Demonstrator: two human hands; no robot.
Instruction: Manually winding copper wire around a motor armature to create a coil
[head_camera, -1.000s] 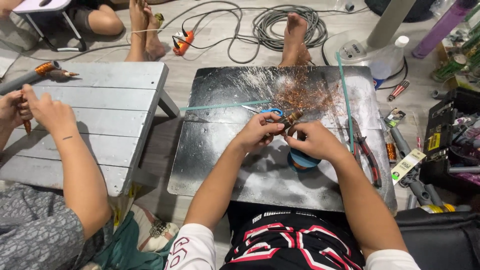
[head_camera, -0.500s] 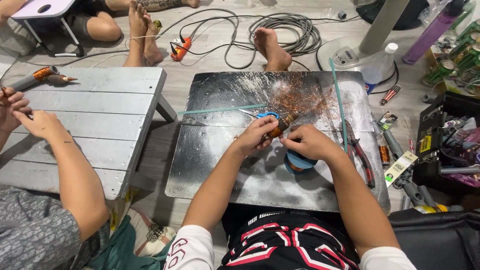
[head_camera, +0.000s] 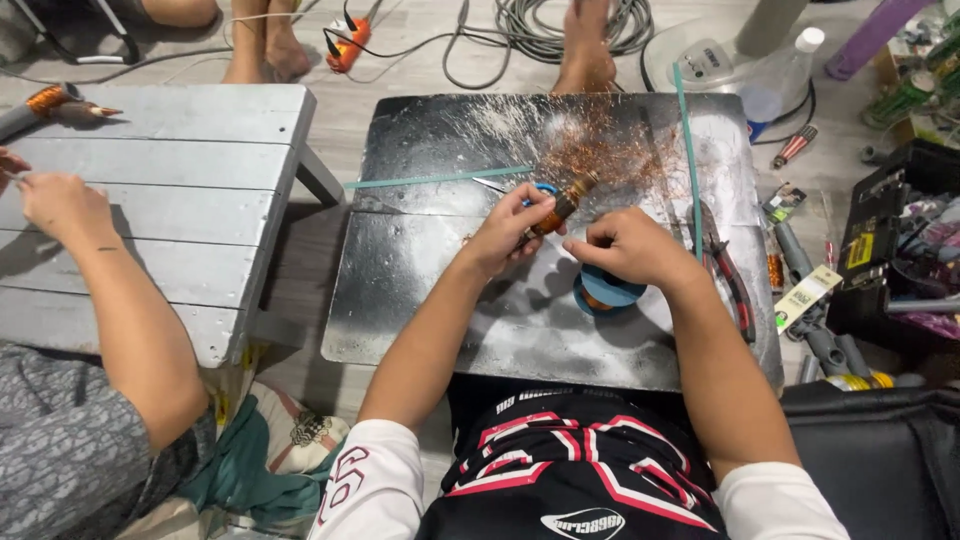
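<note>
— What's off to the left of the grip?

— A co-worker's hand (head_camera: 62, 205) resting on a grey slatted wooden counter (head_camera: 180, 150). Beside that lies the scuffed, shiny metal sheet (head_camera: 440, 290), dusted with fine copper wire shavings (head_camera: 610, 140).

— And the left hand?

— The left hand (head_camera: 510, 232) reaches in with a bent wrist, fingers clenched around a small cylindrical copper coil (head_camera: 560, 207), tilted up and away over the sheet.

— The right?

— The right hand (head_camera: 630, 247) is curled knuckles-up just beside the coil; what it pinches, I cannot tell. A round blue tape roll (head_camera: 605, 292) sits right under it. Red-handled pliers (head_camera: 730, 275) lie further right.
</note>
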